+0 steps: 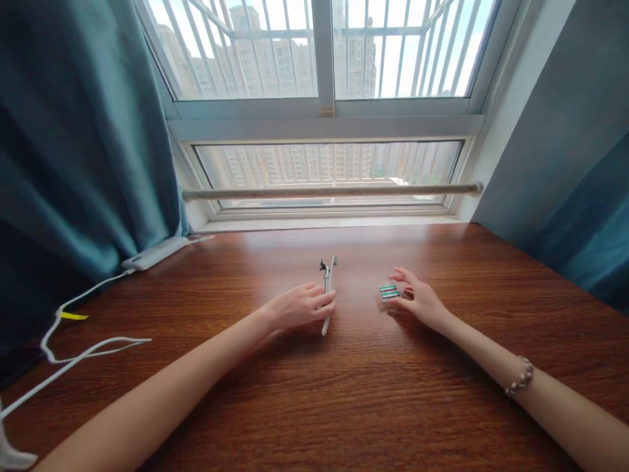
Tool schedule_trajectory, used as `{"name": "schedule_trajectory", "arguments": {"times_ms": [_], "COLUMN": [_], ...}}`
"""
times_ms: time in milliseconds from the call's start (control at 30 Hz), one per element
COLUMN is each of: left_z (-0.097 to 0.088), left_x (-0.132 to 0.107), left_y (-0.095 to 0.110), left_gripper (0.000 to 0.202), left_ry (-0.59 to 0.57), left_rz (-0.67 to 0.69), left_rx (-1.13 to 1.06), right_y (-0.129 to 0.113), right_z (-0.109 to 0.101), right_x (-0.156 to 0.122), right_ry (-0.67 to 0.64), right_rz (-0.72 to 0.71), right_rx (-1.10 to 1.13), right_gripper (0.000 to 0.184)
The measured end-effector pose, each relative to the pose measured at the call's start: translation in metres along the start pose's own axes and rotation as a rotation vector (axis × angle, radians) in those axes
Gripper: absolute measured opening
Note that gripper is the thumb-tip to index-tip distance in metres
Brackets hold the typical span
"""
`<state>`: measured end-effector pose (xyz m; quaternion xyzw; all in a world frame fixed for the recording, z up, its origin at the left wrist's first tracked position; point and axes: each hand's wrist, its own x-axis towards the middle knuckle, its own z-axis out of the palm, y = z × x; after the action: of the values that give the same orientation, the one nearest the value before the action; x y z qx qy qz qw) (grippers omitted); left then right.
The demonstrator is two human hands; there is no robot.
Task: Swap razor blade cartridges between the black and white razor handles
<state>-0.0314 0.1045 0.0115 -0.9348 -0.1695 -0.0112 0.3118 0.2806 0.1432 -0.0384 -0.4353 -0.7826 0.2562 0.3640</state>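
Note:
My left hand rests on the wooden table with its fingers curled round a slim silver razor handle, whose black tip points away from me. My right hand lies a little to the right, fingers closed on a small clear holder with green razor cartridges. The two hands are a short gap apart. A beaded bracelet is on my right wrist.
A white power bank with white cables lies at the table's left edge by a teal curtain. A window with a horizontal rod stands behind the table. Another curtain hangs at the right.

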Motion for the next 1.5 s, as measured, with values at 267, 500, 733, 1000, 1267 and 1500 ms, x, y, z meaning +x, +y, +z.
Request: {"name": "schedule_trajectory", "arguments": {"times_ms": [267, 500, 733, 1000, 1267, 1500], "left_z": [0.008, 0.006, 0.003, -0.005, 0.005, 0.008], "left_x": [-0.034, -0.035, -0.036, -0.026, -0.025, -0.024], "left_y": [0.008, 0.013, 0.025, 0.038, 0.039, 0.038], "left_gripper": [0.023, 0.022, 0.023, 0.024, 0.029, 0.020], "left_ry": [-0.001, 0.015, 0.072, 0.084, 0.137, 0.102], "left_rz": [-0.105, -0.096, -0.128, -0.166, -0.384, -0.394], "left_rx": [-0.052, -0.087, -0.065, -0.064, -0.279, -0.305], "right_y": [-0.041, -0.034, -0.069, -0.129, -0.122, -0.108], "right_z": [0.066, 0.072, 0.075, 0.110, 0.106, 0.094], "right_x": [0.032, 0.025, 0.010, -0.024, -0.020, -0.013], "right_ry": [0.001, -0.004, 0.008, -0.467, -0.239, -0.220], "right_rz": [-0.044, -0.047, -0.142, 0.282, 0.391, 0.389], "right_rx": [-0.057, -0.164, -0.122, 0.698, 0.665, 0.415], "right_gripper": [0.062, 0.058, 0.045, 0.025, 0.043, 0.054]}}
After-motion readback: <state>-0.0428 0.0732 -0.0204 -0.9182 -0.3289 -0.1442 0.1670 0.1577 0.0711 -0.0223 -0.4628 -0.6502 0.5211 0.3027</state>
